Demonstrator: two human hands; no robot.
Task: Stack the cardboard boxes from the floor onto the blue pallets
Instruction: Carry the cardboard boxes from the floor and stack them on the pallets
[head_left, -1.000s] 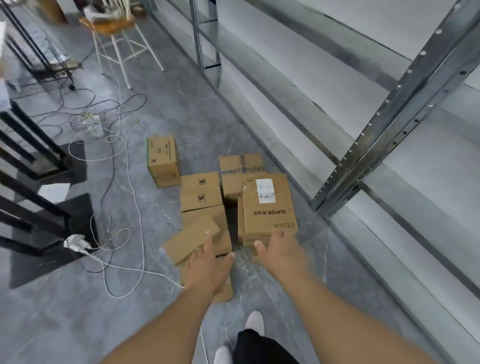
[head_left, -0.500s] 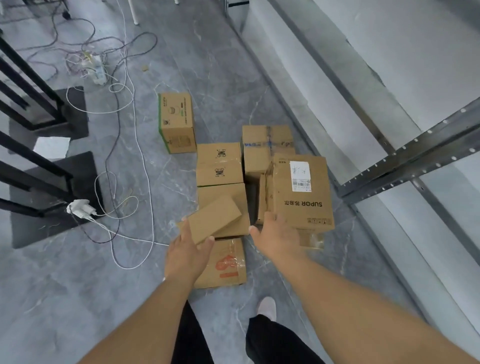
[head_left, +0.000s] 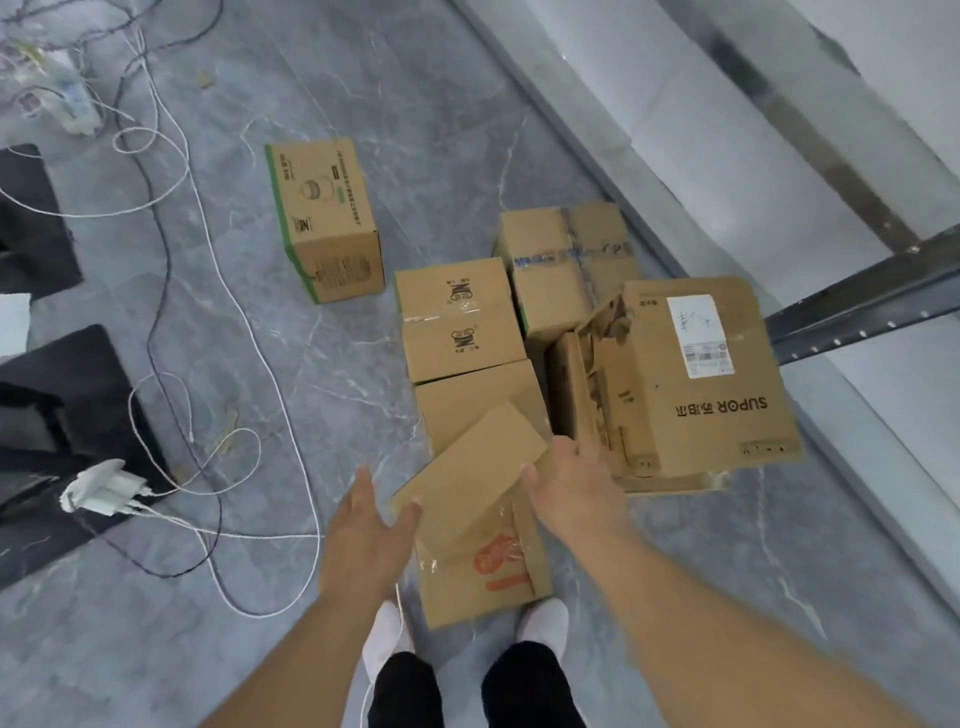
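Item in hand: flat plain brown cardboard box (head_left: 470, 470), lying tilted across the plain box behind it and the brown box with orange print (head_left: 485, 564) at my feet.
Long axis: I read it as running diagonally, near-left to far-right; the far end points toward the large SUPOR-printed brown carton (head_left: 696, 379).
Left hand (head_left: 363, 530): open, fingers spread, thumb tip at the flat box's near-left end; no clamp that I can see.
Right hand (head_left: 571, 486): open, fingers reaching at the flat box's right edge, next to the carton; not closed on anything.
Floor stock: green-edged brown box (head_left: 324, 218) standing apart to the left; logo-printed taped box (head_left: 460, 319); blue-taped box (head_left: 566, 265) behind it. The carton's left side is torn open.
Hazard: white cables (head_left: 228, 291) looped over the grey floor, one running by my feet.
Pallets: no blue pallets in view.
Progress: my judgement is early; every box visible sits on the floor, none stacked, and the first lift is not yet made.
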